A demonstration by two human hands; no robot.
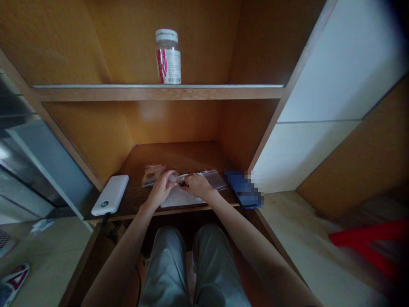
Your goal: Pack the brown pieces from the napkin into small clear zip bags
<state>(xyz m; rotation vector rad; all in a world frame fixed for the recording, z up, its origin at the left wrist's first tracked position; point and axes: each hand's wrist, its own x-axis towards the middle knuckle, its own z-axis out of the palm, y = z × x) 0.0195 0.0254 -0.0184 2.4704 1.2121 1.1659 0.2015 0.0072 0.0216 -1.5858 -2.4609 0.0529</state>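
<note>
My left hand [162, 187] is closed, thumb toward the fingers, on a crinkled clear plastic bag [173, 176]. Close beside it, my right hand [197, 186] pinches with its fingertips at the bag's side, where a small dark thing shows that is too small to name. Both hands are over a white sheet [179, 199] lying at the shelf's front edge. Left of my left hand lies a clear bag with brownish contents [152, 174]. A flat clear plastic bag [214, 179] lies just right of my right hand.
A white power bank [110, 195] with a black cable lies at the left of the wooden shelf [179, 149]. To the right is a dark blue phone [243, 189]. A white-capped bottle [168, 57] stands on the upper shelf. A red stool [367, 241] is at far right.
</note>
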